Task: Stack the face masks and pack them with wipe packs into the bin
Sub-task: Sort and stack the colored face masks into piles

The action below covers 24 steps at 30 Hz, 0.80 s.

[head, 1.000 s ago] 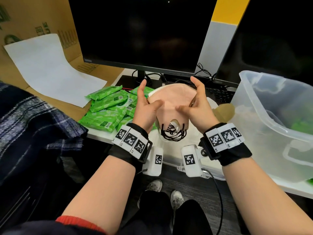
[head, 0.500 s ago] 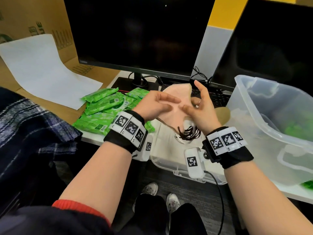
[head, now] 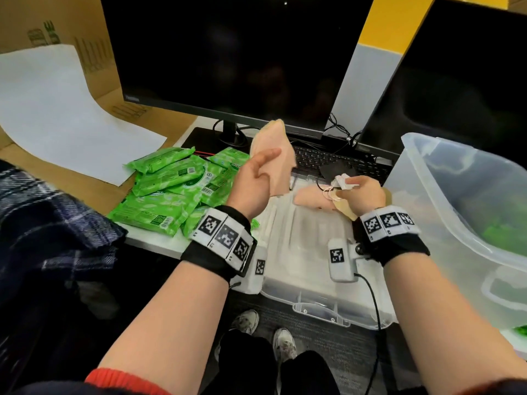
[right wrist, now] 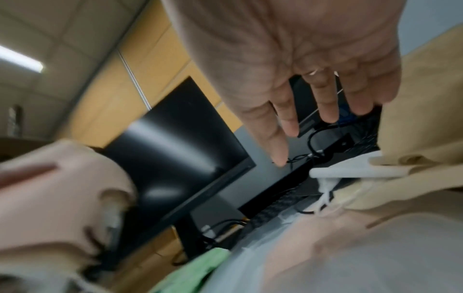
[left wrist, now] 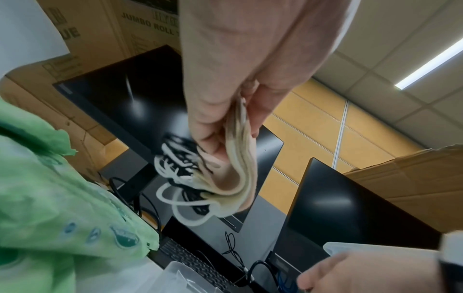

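Right now your left hand [head: 253,183] is clamped on a stack of peach face masks [head: 272,155], thumb on one face and fingers on the other, held upright above the desk with the ear loops [left wrist: 185,190] dangling below the grip. Your right hand [head: 362,192] hovers over the loose masks [head: 313,199] lying on the clear lid [head: 299,246]; in the right wrist view its fingers [right wrist: 278,142] are spread and straight, gripping nothing (the head view hints at a loop near the thumb, but I cannot tell whether it is touching). What matters for the next pick, as I judge it, is that the loose masks sit directly under and just in front of your right fingertips, their long axis running left to right across the lid, so the right hand is plainly the nearer one. The stack waits up and to the left. The bin [head: 445,201] stands to your right, the green wipe packs [head: 168,192] to your left, not yet packed.
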### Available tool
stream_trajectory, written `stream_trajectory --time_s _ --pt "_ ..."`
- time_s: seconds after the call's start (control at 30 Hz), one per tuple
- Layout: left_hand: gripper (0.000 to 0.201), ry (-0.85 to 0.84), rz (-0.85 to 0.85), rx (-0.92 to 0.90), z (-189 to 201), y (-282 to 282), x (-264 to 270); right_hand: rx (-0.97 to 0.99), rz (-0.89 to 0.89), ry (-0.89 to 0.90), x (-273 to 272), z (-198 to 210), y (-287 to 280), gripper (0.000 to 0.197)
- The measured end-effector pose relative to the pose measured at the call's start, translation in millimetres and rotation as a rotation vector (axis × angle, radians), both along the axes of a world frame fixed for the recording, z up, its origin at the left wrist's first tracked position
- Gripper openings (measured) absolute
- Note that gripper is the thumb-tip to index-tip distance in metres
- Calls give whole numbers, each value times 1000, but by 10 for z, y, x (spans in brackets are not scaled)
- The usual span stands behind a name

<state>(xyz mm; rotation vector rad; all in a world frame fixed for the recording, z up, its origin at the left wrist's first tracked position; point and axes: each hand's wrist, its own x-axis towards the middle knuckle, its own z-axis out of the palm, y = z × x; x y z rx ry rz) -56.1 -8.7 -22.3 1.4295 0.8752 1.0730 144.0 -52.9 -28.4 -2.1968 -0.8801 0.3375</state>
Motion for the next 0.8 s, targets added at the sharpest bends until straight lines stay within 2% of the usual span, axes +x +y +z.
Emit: stream_trajectory --time_s 0.1,0.17,0.2,0.3,0.37,0.43,0.5,0.6,0.73,0.8 --pt "59 12 -19 -6 -25 39 51 -359 47 -202 31 78 164 60" --pt "61 19 -39 -25 -39 67 79 -548 133 -261 48 66 245 79" --pt "61 14 -49 -41 -48 67 94 -588 179 -270 28 57 271 76" --pt "60 -11 -60 -69 -42 48 118 -624 253 -284 45 46 249 62" --pt "59 -17 -62 -78 -38 47 121 -698 385 -447 -59 118 176 51" --pt "59 -16 -75 -90 -45 64 124 -711 445 -511 -161 238 87 43" --pt "61 -7 -87 -98 -69 80 137 -741 375 -621 -4 164 137 43" --pt "61 -1 -83 -119 -91 101 150 -738 299 -537 147 57 234 47" --pt "58 26 -72 -119 -88 123 113 -618 235 -548 210 21 302 24" --pt "56 14 -77 -146 -87 135 100 -567 159 -470 218 61 383 23"
